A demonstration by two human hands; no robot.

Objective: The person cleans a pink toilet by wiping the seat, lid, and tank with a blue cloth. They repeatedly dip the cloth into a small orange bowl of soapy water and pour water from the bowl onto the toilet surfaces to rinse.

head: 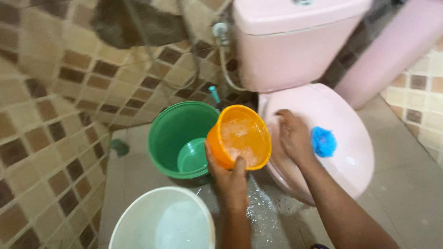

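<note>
Orange mug (240, 137) tilts in left hand (229, 177), beside right hand (292, 137).

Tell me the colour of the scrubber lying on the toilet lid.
Blue scrubber, seen in the head view.

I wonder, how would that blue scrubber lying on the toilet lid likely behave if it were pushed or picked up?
The blue scrubber looks puffy and mesh-like, so it is probably soft, floppy and light. The pink toilet lid seems smooth and curved, so a push would likely slide it. The right hand rests close beside it.
</note>
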